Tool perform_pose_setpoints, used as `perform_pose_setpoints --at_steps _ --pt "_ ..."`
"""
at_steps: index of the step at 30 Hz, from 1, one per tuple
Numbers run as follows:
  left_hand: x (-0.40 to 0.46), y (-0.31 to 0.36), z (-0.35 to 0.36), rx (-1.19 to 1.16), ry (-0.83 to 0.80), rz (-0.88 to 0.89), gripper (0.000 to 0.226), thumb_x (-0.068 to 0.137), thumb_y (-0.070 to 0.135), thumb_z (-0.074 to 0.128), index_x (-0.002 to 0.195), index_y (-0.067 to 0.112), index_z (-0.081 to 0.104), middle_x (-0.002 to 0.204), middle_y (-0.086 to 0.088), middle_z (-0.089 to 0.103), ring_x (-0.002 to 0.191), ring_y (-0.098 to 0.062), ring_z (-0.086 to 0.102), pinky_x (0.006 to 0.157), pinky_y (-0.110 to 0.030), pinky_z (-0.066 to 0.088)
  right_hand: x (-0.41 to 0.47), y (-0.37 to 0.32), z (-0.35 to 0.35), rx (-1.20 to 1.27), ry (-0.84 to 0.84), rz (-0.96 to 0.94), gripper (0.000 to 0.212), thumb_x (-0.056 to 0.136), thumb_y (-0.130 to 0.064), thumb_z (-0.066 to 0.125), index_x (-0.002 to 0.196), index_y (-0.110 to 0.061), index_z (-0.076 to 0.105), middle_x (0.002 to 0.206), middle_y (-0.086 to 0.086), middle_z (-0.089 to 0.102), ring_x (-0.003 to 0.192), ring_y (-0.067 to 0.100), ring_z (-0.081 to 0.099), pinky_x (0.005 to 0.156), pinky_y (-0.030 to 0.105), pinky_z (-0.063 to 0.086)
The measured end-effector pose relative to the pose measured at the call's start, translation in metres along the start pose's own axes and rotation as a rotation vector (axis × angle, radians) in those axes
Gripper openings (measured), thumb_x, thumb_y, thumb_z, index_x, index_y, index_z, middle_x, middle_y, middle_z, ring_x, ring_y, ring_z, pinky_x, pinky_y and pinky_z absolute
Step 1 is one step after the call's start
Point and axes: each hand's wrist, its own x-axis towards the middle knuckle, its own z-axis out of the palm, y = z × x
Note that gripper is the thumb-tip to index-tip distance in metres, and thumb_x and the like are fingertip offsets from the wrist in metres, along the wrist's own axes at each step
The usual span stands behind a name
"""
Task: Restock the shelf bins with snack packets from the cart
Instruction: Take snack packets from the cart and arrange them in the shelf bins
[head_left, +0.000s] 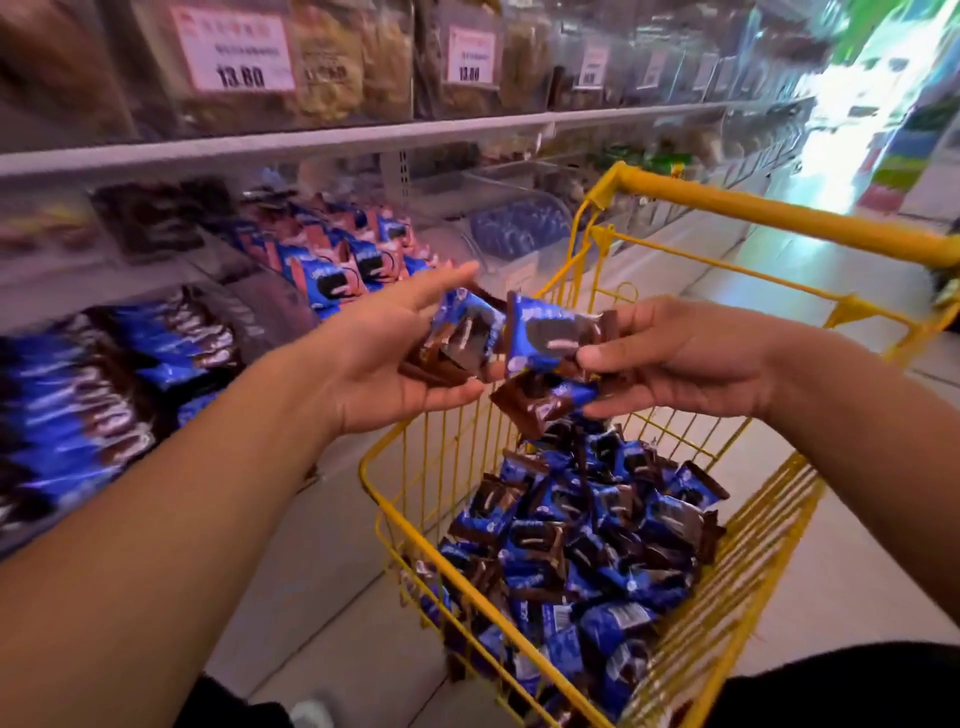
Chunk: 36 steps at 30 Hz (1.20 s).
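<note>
Head view: a shop aisle, shelving along the left, a cart at near right, both hands raised between them.
Shelf bins (332, 270): clear bins on the left, holding blue-and-brown packets; the nearest-left one is blurred.
Cart (769, 213): yellow wire, right of the shelves, its basket heaped with snack packets (587, 551).
Left hand (395, 358): palm up, fingers nearly straight and pointing to the far bins, carrying a few packets (465, 338) on the palm.
Right hand (680, 358): thumb and fingers pinch a small bunch of packets (550, 338) just beside the left hand; one brown-ended packet hangs lowest.
Step in hand: probably gathering a handful over the cart before carrying it to a bin.
Doing it well: I would settle the bunch into one secure hold while over the basket, so a slip falls back in, then set it in the bin with the matching wrapper.
Writing: two price cards (234, 49) on the upper shelf read 13.80; packet lettering is too blurred to read.
</note>
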Motion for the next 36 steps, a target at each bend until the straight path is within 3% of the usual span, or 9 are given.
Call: perform_pose_setpoints --at_steps 2,6,13,15,20,23,27,32,36 --pt "-0.002 -0.003 -0.002 0.069 -0.048 0.021 0.034 0.070 0.047 0.073 0.094 0.022 0.072 0.087 -0.004 0.074 0.065 -0.017 0.070 0.056 -0.031 0.059 0.003 -0.001 0.009 -0.158 0.005 0.012 0.021 0.063 -0.009 0.078 0.084 -0.009 0.078 0.095 0.015 0.075 0.085 0.022 0.074 0.067 0.029 0.061" --pt "-0.001 -0.009 -0.008 0.234 -0.167 0.037 0.034 0.059 0.037 0.080 0.090 0.023 0.079 0.097 -0.005 0.075 0.076 -0.013 0.072 0.056 -0.025 0.059 0.014 -0.001 0.019 -0.272 0.016 0.037 0.034 0.064 -0.007 0.079 0.095 0.004 0.073 0.106 0.025 0.071 0.092 0.029 0.070 0.070 0.030 0.061" --pt "0.009 -0.007 -0.004 0.102 -0.002 0.343 0.066 0.062 0.016 0.082 0.124 0.009 0.060 0.111 -0.006 0.073 0.097 -0.020 0.069 0.081 -0.032 0.050 0.031 -0.002 0.028 0.130 0.139 -0.098 0.029 0.071 -0.014 0.073 0.099 -0.011 0.073 0.101 0.010 0.075 0.087 0.018 0.074 0.061 0.021 0.059" --pt "0.012 -0.011 0.002 0.077 0.053 0.386 0.063 0.065 0.017 0.081 0.123 0.004 0.060 0.110 -0.012 0.073 0.098 -0.023 0.071 0.084 -0.035 0.054 0.037 0.002 0.038 0.083 0.145 -0.099 0.029 0.067 -0.014 0.075 0.096 -0.008 0.073 0.100 0.012 0.075 0.086 0.019 0.075 0.060 0.020 0.058" --pt "0.014 -0.012 0.006 0.048 0.162 0.459 0.029 0.079 0.004 0.075 0.105 0.009 0.063 0.087 -0.010 0.075 0.079 -0.021 0.073 0.068 -0.032 0.058 0.039 0.004 0.044 -0.118 0.085 0.008 0.025 0.063 -0.006 0.080 0.087 -0.008 0.076 0.091 0.009 0.076 0.084 0.018 0.075 0.061 0.021 0.059" --pt "0.016 -0.005 0.003 -0.113 0.296 0.431 0.023 0.078 0.009 0.076 0.096 0.017 0.062 0.077 -0.006 0.074 0.075 -0.020 0.072 0.070 -0.039 0.061 0.031 0.001 0.028 -0.271 0.151 0.021 0.032 0.072 0.005 0.077 0.101 -0.007 0.070 0.096 0.011 0.073 0.088 0.023 0.074 0.065 0.027 0.061" --pt "0.015 0.000 -0.006 -0.203 0.334 0.312 0.017 0.078 0.017 0.074 0.092 0.014 0.065 0.071 -0.004 0.072 0.069 -0.017 0.069 0.067 -0.033 0.062 0.021 -0.005 0.008 -0.079 0.207 -0.159 0.067 0.067 0.008 0.072 0.127 -0.017 0.059 0.109 0.014 0.071 0.097 0.028 0.068 0.067 0.031 0.056" --pt "0.012 -0.005 -0.004 -0.178 0.198 0.184 0.015 0.081 0.012 0.068 0.096 0.010 0.063 0.078 -0.012 0.073 0.070 -0.024 0.073 0.071 -0.042 0.061 0.025 -0.006 0.018 0.117 0.070 -0.297 0.058 0.066 0.010 0.066 0.117 -0.018 0.064 0.115 0.015 0.067 0.095 0.023 0.068 0.079 0.033 0.055" --pt "0.008 -0.005 0.001 -0.236 0.061 0.154 0.021 0.083 0.023 0.071 0.096 0.009 0.067 0.092 -0.016 0.075 0.079 -0.028 0.074 0.069 -0.049 0.061 0.033 -0.004 0.031 0.103 0.065 -0.386 0.050 0.063 0.005 0.076 0.105 -0.019 0.064 0.108 0.009 0.071 0.093 0.022 0.070 0.075 0.031 0.059"
